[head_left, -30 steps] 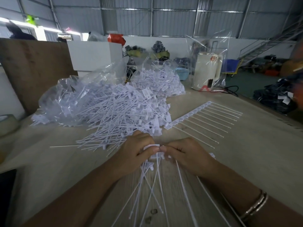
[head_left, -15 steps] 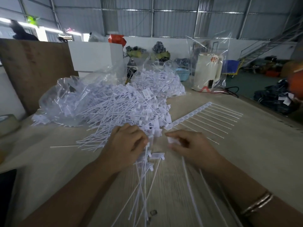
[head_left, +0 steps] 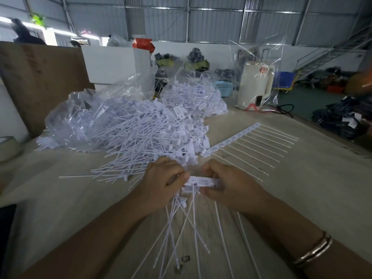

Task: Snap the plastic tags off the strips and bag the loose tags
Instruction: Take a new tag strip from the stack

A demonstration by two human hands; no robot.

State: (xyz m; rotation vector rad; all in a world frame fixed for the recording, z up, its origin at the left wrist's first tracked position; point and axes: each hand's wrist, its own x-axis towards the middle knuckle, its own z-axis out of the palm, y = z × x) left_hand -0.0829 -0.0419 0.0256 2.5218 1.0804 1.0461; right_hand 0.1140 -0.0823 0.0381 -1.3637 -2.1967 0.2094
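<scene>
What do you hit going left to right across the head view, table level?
Tape roll → bagged tag pile → left hand → right hand → uncut strip → white kettle

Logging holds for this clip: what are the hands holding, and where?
Both hands grip one strip of tags by its head bar: left hand pinches its left end, right hand its right part.
</scene>
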